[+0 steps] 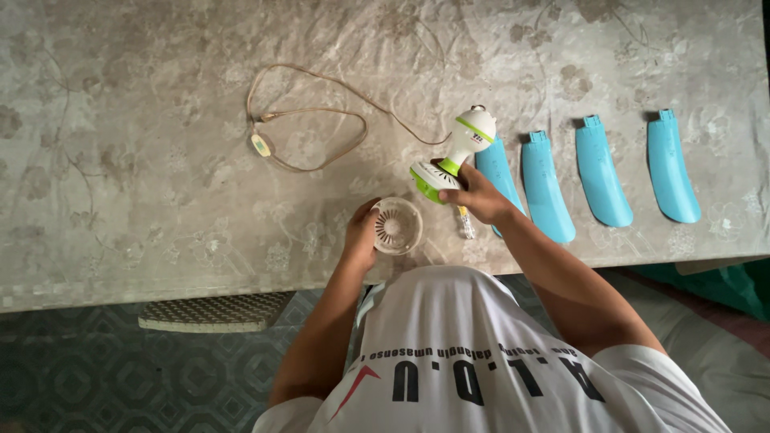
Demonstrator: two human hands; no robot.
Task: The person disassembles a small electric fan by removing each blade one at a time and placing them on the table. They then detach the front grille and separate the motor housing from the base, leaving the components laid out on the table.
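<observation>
Seen from above, I am watching the right hand [475,195] clenching its grip on the white-and-green fan body [453,156], tilted over the desk [144,144], while the left hand [361,232] is cupping the round white vent cover [397,225] near the front edge. The trailing beige cord [309,112] may be snagging if the body swings. The cover could slide off the edge, and the nearest blue blade [496,164], just beside the right hand, risks being knocked.

Four fan blades [583,172] are lying in a row on the counter [144,160], right of the fan body [453,156]. The round grille [396,226] is sitting near-left of it, the cable [309,120] trailing far-left.
</observation>
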